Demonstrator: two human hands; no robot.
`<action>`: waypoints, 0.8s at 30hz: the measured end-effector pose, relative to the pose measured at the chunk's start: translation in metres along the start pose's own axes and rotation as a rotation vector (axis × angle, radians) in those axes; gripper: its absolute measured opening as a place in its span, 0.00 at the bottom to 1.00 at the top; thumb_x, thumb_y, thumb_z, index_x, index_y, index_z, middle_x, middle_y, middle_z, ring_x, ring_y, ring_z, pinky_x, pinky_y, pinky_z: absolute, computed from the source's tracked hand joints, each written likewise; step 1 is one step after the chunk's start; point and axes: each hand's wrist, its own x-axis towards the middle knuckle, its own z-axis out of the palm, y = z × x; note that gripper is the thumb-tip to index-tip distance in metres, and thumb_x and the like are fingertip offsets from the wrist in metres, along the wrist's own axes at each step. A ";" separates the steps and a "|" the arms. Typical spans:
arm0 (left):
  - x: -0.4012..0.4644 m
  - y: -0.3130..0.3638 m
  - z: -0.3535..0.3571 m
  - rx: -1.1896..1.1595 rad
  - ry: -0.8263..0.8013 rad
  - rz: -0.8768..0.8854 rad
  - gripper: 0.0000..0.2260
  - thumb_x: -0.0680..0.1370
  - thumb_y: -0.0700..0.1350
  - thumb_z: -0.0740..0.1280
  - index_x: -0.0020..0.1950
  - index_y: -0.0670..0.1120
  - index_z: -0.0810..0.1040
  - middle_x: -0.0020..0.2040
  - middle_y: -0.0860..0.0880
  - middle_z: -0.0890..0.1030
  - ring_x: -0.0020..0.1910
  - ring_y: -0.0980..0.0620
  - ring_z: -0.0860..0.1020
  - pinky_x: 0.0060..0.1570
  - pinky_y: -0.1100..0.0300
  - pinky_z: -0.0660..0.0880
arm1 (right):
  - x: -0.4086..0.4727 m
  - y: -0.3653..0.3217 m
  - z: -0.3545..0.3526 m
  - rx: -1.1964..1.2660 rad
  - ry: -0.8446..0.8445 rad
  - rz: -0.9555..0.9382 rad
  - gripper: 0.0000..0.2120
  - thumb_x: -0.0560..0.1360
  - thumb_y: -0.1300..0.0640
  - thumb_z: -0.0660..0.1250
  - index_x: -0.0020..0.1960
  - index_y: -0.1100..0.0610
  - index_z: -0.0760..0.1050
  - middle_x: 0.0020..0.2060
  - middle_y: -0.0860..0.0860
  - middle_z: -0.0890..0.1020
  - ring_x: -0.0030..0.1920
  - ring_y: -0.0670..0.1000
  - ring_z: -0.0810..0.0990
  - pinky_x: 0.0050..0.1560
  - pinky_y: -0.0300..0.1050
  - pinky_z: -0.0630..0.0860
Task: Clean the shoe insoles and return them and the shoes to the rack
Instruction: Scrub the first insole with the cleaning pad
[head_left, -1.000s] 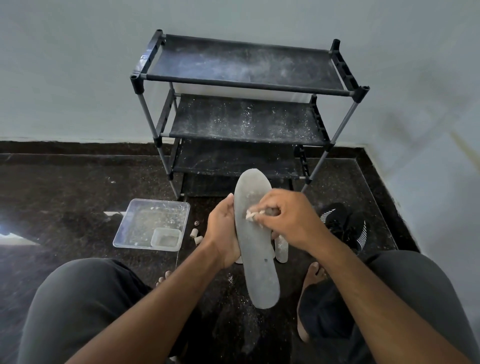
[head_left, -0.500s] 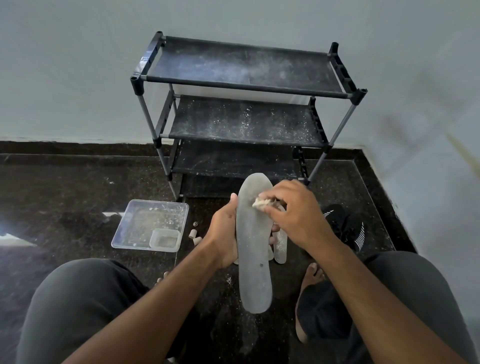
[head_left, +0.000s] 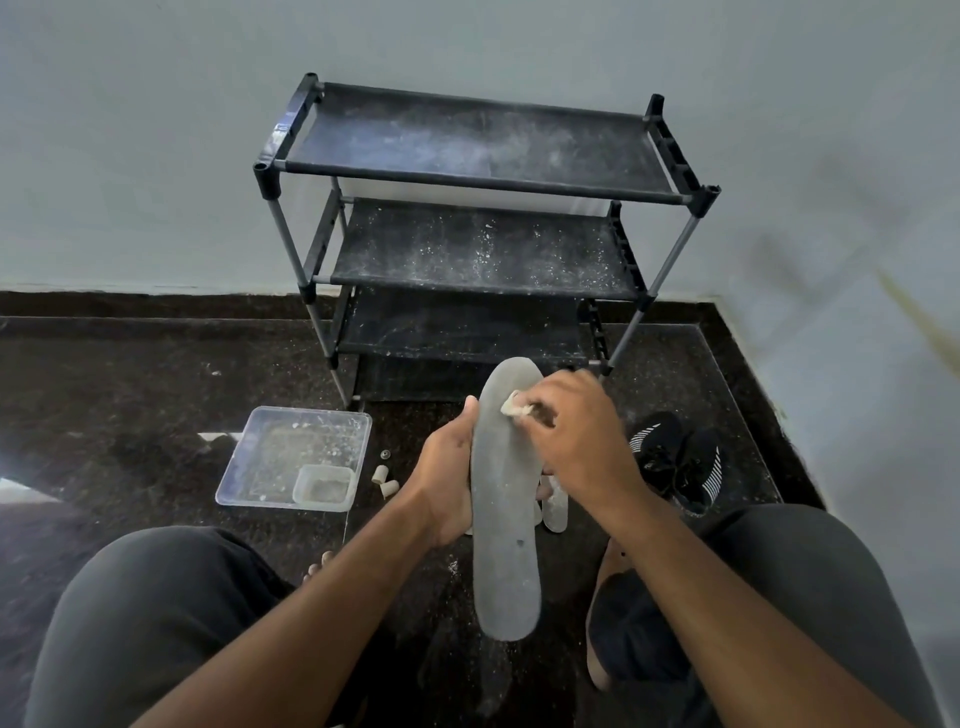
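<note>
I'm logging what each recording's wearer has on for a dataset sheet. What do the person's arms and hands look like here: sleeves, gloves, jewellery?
Both forearms are bare up to the bottom edge of the picture, so no sleeves show. The left hand and the right hand wear no gloves, and no rings, watch or wristband can be seen on either. The only clothing in view is dark grey trousers over the knees.

Dim, bluish light; window glare gleams on the dark floor (head_left: 31, 488) far left; wide-angle edges bend and blur.
</note>
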 end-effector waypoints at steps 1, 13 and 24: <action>0.001 0.001 0.000 -0.001 -0.001 0.005 0.31 0.86 0.62 0.51 0.67 0.41 0.82 0.60 0.36 0.85 0.54 0.40 0.86 0.50 0.44 0.84 | -0.003 -0.003 0.004 0.006 -0.083 -0.046 0.04 0.75 0.55 0.73 0.50 0.52 0.83 0.45 0.41 0.78 0.49 0.41 0.71 0.52 0.28 0.64; 0.004 -0.002 -0.003 0.009 -0.020 0.000 0.30 0.86 0.62 0.51 0.70 0.41 0.80 0.61 0.36 0.84 0.56 0.38 0.85 0.54 0.41 0.83 | -0.002 -0.001 0.015 0.032 -0.002 -0.068 0.07 0.75 0.56 0.73 0.53 0.54 0.84 0.46 0.44 0.80 0.50 0.42 0.72 0.53 0.36 0.71; 0.002 -0.006 -0.004 0.033 -0.142 -0.064 0.31 0.86 0.62 0.51 0.70 0.40 0.79 0.63 0.31 0.80 0.55 0.36 0.82 0.60 0.41 0.79 | 0.009 0.008 -0.006 0.044 0.164 0.097 0.07 0.76 0.57 0.72 0.53 0.54 0.85 0.46 0.45 0.81 0.50 0.45 0.77 0.51 0.28 0.69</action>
